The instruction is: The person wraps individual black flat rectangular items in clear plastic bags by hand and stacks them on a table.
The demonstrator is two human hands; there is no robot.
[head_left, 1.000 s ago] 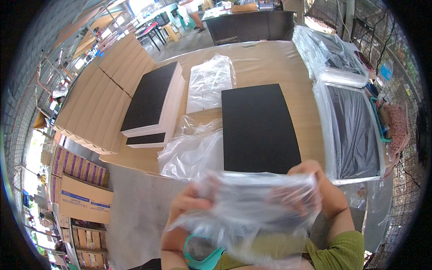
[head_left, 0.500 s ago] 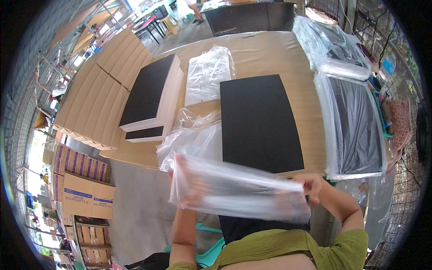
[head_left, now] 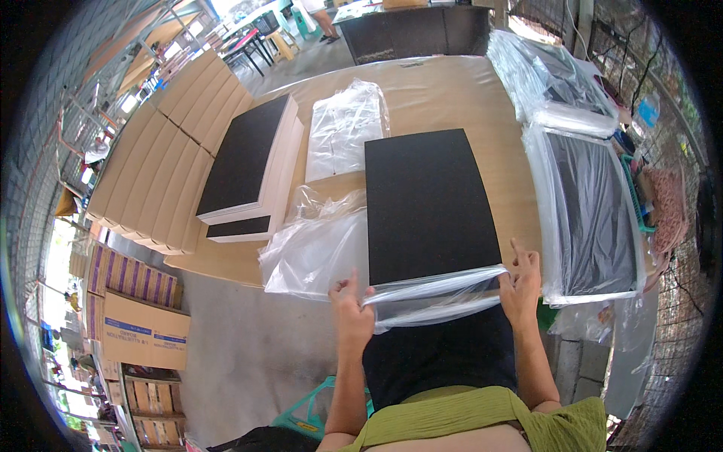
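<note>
Before me a black board [head_left: 433, 207] lies flat on the table, its near end at the table's front edge. A clear plastic sleeve [head_left: 437, 303] is gathered across that near end, its mouth around or against the board's edge. My left hand [head_left: 352, 307] pinches the sleeve at the board's left corner, index finger pointing up. At the right corner my right hand [head_left: 521, 286] grips the sleeve's other side between thumb and fingers. Left of the board lie loose clear sleeves [head_left: 320, 252], close to my left hand.
A stack of black-topped boards [head_left: 248, 158] stands left on the table [head_left: 422, 83], beside rows of brown cartons [head_left: 151, 158]. Folded plastic [head_left: 346, 128] lies behind the loose sleeves. Plastic-wrapped boards [head_left: 591, 211] are piled at right. A teal stool [head_left: 309, 414] stands by my left arm.
Both hands have moved from the stretched sleeve in front of my body up to the board's near corners. The sleeve is now bunched along the board's near edge.
</note>
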